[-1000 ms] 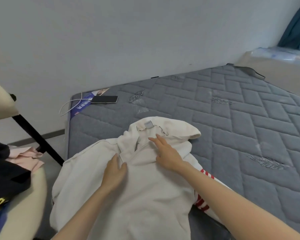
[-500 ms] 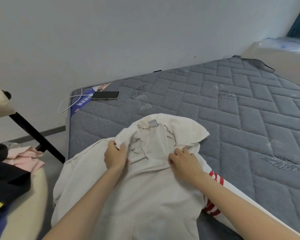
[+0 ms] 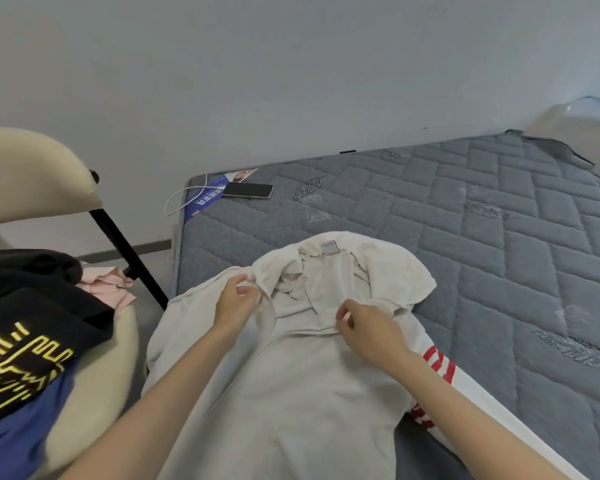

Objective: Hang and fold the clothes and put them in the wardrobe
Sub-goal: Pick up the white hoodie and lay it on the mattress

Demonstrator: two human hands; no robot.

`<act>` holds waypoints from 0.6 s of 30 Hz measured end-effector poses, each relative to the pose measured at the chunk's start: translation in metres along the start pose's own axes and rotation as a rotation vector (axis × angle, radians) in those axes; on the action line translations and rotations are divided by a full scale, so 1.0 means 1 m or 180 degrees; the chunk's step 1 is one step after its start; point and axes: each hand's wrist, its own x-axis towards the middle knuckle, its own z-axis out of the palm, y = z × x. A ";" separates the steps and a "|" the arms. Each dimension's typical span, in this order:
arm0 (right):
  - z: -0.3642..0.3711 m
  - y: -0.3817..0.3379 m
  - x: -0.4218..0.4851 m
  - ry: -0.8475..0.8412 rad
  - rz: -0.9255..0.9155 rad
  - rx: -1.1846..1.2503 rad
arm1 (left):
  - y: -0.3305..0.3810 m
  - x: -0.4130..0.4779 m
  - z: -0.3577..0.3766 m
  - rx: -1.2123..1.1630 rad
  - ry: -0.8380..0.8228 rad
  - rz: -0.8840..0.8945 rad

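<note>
Hoodie [image 3: 291,382] neck | left hand [image 3: 234,303] pinching it | right hand [image 3: 368,327] pinching it

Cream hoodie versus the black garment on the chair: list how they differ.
The cream hoodie looks plain; the black garment bears a yellow print. The cream hoodie lies spread on the mattress, left hand and right hand pinching its neck; the black garment sits heaped on the chair, untouched. Neither is folded.
</note>
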 end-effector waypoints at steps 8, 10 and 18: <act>-0.022 -0.091 -0.022 -0.0318 -0.0761 0.0791 | 0.020 -0.064 -0.079 -0.0115 0.0310 0.0425; -0.021 -0.119 -0.030 -0.0355 -0.0981 0.0865 | 0.020 -0.085 -0.105 -0.0143 0.0452 0.0438; 0.003 -0.252 -0.078 -0.0558 -0.1875 0.1049 | -0.014 -0.176 -0.240 -0.0335 0.1105 0.0483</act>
